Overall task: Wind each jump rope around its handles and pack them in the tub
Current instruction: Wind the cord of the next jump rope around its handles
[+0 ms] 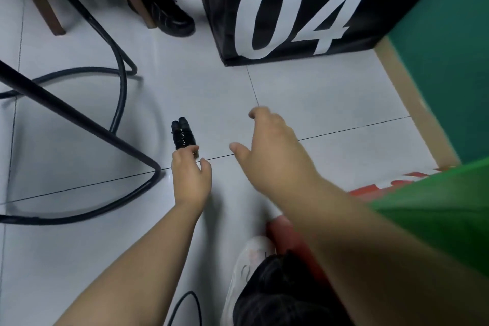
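The left hand (191,177) reaches out over the pale tiled floor (304,92) and grips the near end of a jump rope (182,133) — a black bundle of two handles side by side with the cord wound in tight glossy coils around them. The fingers curl round the lower end of the bundle, while its two rounded handle tips point away from the person, clear of the hand. Whether the bundle rests on the tiles or is held just above them cannot be told

The right hand (272,149) is stretched forward beside it, a little further out and to the right, holding nothing; its fingers are loosely bent downward and its thumb sticks out toward the left hand. The two hands are near each other but not touching

A large black box (291,8) printed with a white "04" stands on the floor beyond the hands. To the left, black metal tubing (79,116) of a frame crosses the floor, and a thick black cable (120,98) curves round it. A dark shoe (174,18) of another person stands next to a brown wooden leg (50,16) at the top. On the right a green wall (449,61) with a beige skirting strip meets the floor, and a blurred green sleeve (436,214) fills the lower right. Near the bottom are a white shoe (248,267), dark trousers — and a thin loop of black cord (185,304) on the tiles
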{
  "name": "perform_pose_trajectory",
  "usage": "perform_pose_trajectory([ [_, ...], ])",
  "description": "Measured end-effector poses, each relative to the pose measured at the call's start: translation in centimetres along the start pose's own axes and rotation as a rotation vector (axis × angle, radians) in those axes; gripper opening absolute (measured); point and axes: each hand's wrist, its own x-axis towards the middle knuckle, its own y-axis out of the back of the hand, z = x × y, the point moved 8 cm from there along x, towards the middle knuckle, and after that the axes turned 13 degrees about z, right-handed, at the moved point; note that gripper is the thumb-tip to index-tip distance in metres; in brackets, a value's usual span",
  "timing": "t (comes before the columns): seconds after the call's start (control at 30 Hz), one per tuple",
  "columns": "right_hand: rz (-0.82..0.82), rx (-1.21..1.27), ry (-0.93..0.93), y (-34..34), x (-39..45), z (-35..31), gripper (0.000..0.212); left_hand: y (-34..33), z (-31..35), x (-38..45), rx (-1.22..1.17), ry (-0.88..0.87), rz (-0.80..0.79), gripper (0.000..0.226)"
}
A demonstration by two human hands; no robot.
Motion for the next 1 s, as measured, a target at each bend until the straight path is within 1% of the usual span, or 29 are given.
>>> perform_pose_trajectory([
  [0.1,-0.049,0.097,-0.124,-5.4,-0.5,2.3,0.051,-2.4,-2.6,0.8,0.081,0.045,-0.024,0.034],
  [0.23,-0.05,0.182,-0.258,-9.8,-0.8,5.9,0.057,-6.6,-6.7,1.3,0.264,0.067,-0.183,0.052],
  [0.37,-0.09,0.194,-0.285,-13.1,-1.7,8.3,0.055,-9.6,-11.0,0.9,0.505,0.107,-0.409,0.058],
  [0.47,-0.121,0.219,-0.274,-15.2,-2.5,9.0,0.053,-10.8,-13.4,1.3,0.601,0.138,-0.532,0.058],
  [0.57,-0.109,0.225,-0.273,-16.5,-3.3,9.6,0.052,-11.8,-14.0,3.2,0.619,0.076,-0.536,0.056],
  [0.63,-0.104,0.215,-0.276,-17.1,-4.1,10.4,0.051,-12.2,-13.6,4.7,0.597,0.057,-0.493,0.061],
  [0.7,-0.127,0.194,-0.291,-17.8,-5.0,11.1,0.051,-12.6,-13.5,5.8,0.627,0.065,-0.48,0.067],
  [0.77,-0.158,0.189,-0.339,-18.2,-5.5,11.9,0.05,-13.0,-14.2,6.6,0.675,0.098,-0.525,0.072],
  [0.87,-0.162,0.2,-0.357,-18.3,-5.5,11.9,0.048,-13.5,-14.9,6.9,0.605,0.137,-0.608,0.069],
  [0.93,-0.165,0.212,-0.355,-18.4,-5.6,11.5,0.048,-13.2,-15.1,7.0,0.568,0.138,-0.624,0.063],
  [1.0,-0.174,0.223,-0.361,-18.4,-5.7,11.3,0.048,-12.8,-15.1,7.3,0.583,0.125,-0.622,0.063],
])
